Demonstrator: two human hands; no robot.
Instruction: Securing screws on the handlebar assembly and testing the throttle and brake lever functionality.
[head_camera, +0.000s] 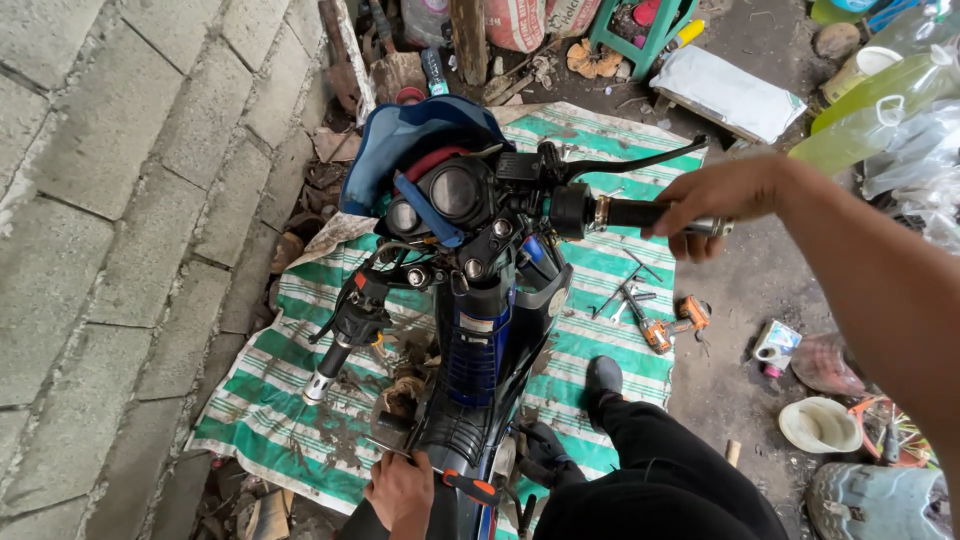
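Stone blocks (110, 200) fill the far left, beside a green-and-white striped tarp (270, 420) spread on the ground under a stripped blue motorcycle (480, 330). Nearest the left edge of the bike, the left handlebar grip (330, 365) hangs free and untouched, well above and to the left of the left hand's fingers.

At the bottom, the left hand (400, 490) rests on the bike's lower frame, its fingers curled downward and closed against the metal. An orange-handled tool (470, 487) lies just to the right of those fingers; whether they actually hold it cannot be told from here.

Up the middle, the round gauges (455, 195) and a blue cloth (400, 140) sit at the head of the bike, between the two hands and well apart from both.

Further right, the right hand (715, 200) is wrapped around the right handlebar grip (650, 213), fingers closed over the top of it and thumb tucked underneath. The brake lever (640, 160) stands just above those fingers, not touched. Below them, loose wrenches (625, 295) and orange screwdrivers (670, 325) lie on the tarp, near the person's dark shoe (603, 380).
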